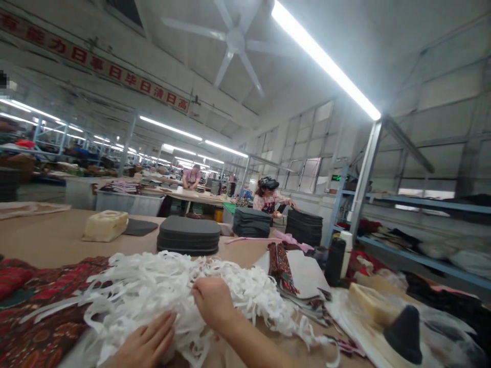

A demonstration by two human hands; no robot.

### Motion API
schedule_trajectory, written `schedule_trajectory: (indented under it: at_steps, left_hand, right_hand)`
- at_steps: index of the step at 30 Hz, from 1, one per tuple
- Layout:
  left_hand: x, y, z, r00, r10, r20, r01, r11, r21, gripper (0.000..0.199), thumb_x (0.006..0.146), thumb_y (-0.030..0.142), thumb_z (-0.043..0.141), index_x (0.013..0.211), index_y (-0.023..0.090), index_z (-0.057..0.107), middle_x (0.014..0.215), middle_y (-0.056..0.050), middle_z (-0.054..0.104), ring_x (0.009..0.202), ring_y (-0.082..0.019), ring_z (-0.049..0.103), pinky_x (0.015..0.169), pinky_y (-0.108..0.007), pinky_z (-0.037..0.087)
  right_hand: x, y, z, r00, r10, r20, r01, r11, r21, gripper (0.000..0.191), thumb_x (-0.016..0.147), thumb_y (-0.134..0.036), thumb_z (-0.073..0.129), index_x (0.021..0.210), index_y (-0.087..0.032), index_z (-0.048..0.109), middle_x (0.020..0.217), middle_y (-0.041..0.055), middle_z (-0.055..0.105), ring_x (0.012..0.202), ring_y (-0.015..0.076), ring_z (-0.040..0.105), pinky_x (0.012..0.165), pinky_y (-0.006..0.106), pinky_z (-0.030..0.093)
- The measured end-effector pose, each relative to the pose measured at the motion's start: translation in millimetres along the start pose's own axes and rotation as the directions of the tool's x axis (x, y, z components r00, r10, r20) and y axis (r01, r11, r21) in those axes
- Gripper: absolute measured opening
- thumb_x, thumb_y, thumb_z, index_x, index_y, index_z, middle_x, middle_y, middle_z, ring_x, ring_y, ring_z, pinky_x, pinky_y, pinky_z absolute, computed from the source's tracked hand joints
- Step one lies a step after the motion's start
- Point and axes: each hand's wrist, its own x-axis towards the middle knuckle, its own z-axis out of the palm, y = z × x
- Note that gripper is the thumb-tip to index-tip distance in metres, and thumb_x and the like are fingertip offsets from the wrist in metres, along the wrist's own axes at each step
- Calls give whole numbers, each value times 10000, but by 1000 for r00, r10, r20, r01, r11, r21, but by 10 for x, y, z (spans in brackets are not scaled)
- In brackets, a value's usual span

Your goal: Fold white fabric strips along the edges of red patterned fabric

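A large tangled heap of white strips [153, 276] covers the middle of the brown table [141, 251]. My left hand [148, 342] lies on the near side of the heap, palm down, with its fingers stretched out. Just right of it, my right hand [215, 302] is above the heap with its fingers curled in and pressed together at the strips; what they hold, if anything, is hidden. Red patterned fabric [57, 317] spreads to the left of the heap. White and patterned fabric pieces [305, 273] lie to its right.
Behind the heap stand a stack of dark grey pads [187, 235] and a yellowish block [105, 226]. Two more dark stacks are further right. A dark cone [406, 335], thread spools [337, 258] and another yellowish block [372, 304] sit at the right. Two people work farther back.
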Motion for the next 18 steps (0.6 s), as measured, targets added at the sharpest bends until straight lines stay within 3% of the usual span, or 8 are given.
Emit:
schedule_trajectory:
  at_steps: [3, 7, 12, 15, 18]
  left_hand:
    - [75, 0, -22, 994, -52, 93, 54, 998, -18, 500, 762, -36, 376, 1049, 252, 667, 1179, -33, 637, 1127, -194, 551, 858, -292, 458]
    - [170, 3, -61, 992, -20, 125, 19, 1000, 9, 503, 751, -68, 365, 1072, 200, 643, 1198, -63, 622, 1151, -224, 534, 820, -319, 485]
    - [175, 44, -188, 992, 59, 113, -52, 996, -68, 344, 846, 24, 420, 1124, 156, 573, 1275, -108, 554, 1178, -274, 501, 845, -383, 485]
    - [160, 57, -211, 986, 2, 167, 7, 999, -51, 312, 879, 94, 463, 1177, 169, 519, 1309, -122, 510, 1212, -271, 458, 904, -398, 455]
    - [154, 44, -205, 973, -68, 223, 78, 996, -38, 236, 863, 104, 512, 1091, 150, 550, 1177, -120, 586, 1104, -248, 537, 872, -354, 481]
  right_hand:
    - [103, 126, -79, 992, 86, -98, -84, 996, 25, 174, 895, -207, 439, 877, -188, 611, 865, 50, 678, 811, 174, 604, 687, 243, 385]
    - [188, 289, -160, 978, 159, -134, -153, 987, 53, 203, 918, -207, 394, 898, -198, 597, 842, 29, 670, 764, 152, 592, 649, 230, 363]
    - [134, 320, -118, 998, 68, -8, -67, 997, 44, 168, 885, -206, 464, 821, -200, 619, 822, 20, 668, 785, 157, 586, 654, 228, 354]
    - [87, 309, -69, 997, 9, 74, -10, 1000, 12, 133, 863, -252, 511, 872, -202, 634, 736, 14, 662, 698, 164, 588, 608, 237, 349]
    - [52, 322, -107, 988, -55, 143, 61, 998, -35, 87, 803, -282, 597, 846, -242, 661, 701, -11, 671, 680, 169, 606, 589, 236, 350]
